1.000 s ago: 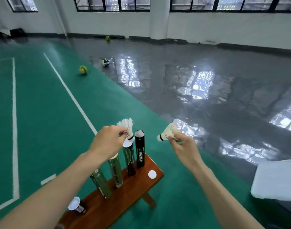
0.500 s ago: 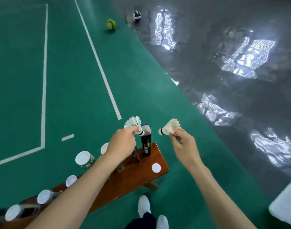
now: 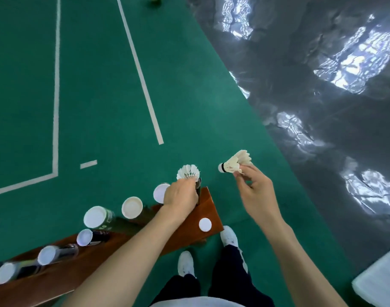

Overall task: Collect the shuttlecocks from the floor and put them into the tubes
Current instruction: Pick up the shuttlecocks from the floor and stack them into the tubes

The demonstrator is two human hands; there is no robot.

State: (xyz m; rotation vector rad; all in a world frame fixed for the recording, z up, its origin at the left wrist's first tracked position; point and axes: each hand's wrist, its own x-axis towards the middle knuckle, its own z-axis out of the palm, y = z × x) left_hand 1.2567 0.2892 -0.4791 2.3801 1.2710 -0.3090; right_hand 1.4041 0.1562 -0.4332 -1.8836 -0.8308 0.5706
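Along the long reddish-brown wooden bench (image 3: 211,209), a row of upright shuttlecock tubes with white round caps (image 3: 94,217) runs from the left edge toward the middle; these look already filled and closed, though their contents are hidden. Further right, the left hand (image 3: 180,194) curls its fingers round a white feathered shuttlecock (image 3: 188,172), feathers up, lowering it cork-first into the open black tube (image 3: 198,185) at the bench's end. A loose white round lid (image 3: 205,224) lies on the bench beside that tube. To the right, the right hand (image 3: 254,189) pinches a second white feathered shuttlecock (image 3: 235,163) by its skirt, held apart from the tube and waiting. By my reading the task is near its close: these two remain, then the lid.
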